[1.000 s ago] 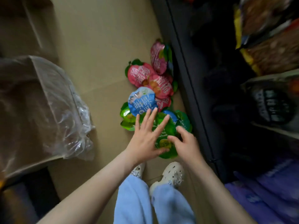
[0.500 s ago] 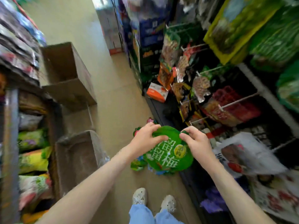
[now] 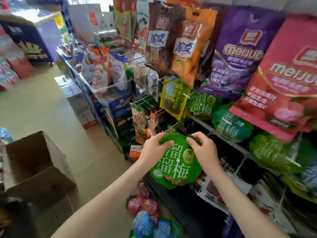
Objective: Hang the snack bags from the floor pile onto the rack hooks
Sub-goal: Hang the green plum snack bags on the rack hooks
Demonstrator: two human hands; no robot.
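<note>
I hold a round green snack bag (image 3: pixel 176 167) upright in front of the rack. My left hand (image 3: pixel 153 148) grips its top left edge and my right hand (image 3: pixel 204 150) pinches its top right edge. A bare wire hook (image 3: pixel 171 128) juts out just above the bag's top. The floor pile (image 3: pixel 147 215) of red, blue and green bags lies below my arms. Several matching green bags (image 3: pixel 229 124) hang on hooks to the right.
Large purple and pink bags (image 3: pixel 240 54) hang overhead at the right. An open cardboard box (image 3: pixel 36 169) stands on the floor at the left. The aisle floor (image 3: pixel 42 107) runs ahead, with stacked boxes and a wire basket along the shelf.
My view has lifted from the floor pile to the rack. Both hands took a green bag from the pile and raised it to hook height.
</note>
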